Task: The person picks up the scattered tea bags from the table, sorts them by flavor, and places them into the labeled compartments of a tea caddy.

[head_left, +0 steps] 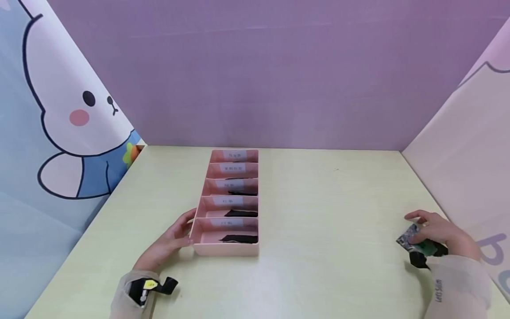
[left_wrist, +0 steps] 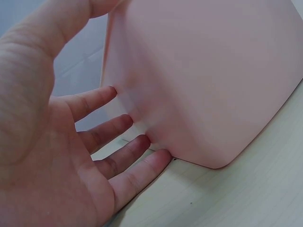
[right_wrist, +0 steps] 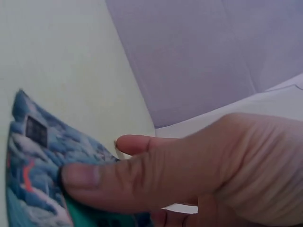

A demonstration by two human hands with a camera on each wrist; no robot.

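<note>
A long pink divider box stands on the table left of centre. Its compartments carry pale labels, and thin black packets lie in several of them. My left hand is at the box's near left corner. In the left wrist view its spread fingers rest against the pink side wall, the thumb up at the rim. Far to the right, my right hand pinches a small flat packet. A blue-and-white pattern with red and green shows on the packet in the right wrist view, the thumb pressed across its face.
The pale table ends at a purple backdrop behind. A printed cartoon sheet slopes along the left side, and a whitish sheet borders the right. A black strap hangs from the left cuff.
</note>
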